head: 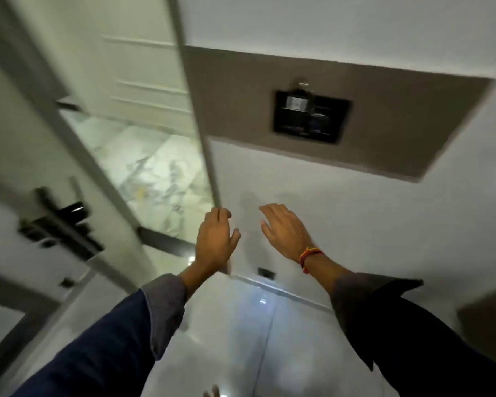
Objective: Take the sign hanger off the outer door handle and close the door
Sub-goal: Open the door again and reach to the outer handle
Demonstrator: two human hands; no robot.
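The white door [20, 156] stands ajar on the left, blurred by motion, with a black lever handle [60, 222] on the side facing me. No sign hanger shows on it or anywhere else. My left hand [215, 236] is raised at the corner of the wall edge [209, 167] beside the doorway, fingers loosely curled, holding nothing. My right hand [284, 230] hovers in front of the white wall with its fingers spread and empty. It wears a red and yellow thread on the wrist.
Through the gap lies a marble floor [152, 167] and a panelled white surface beyond. A brown wall panel [384, 116] carries a black switch plate [311, 117]. A small dark socket [267, 273] sits near the glossy floor [241, 339]. Brown furniture [487, 310] is at the right edge.
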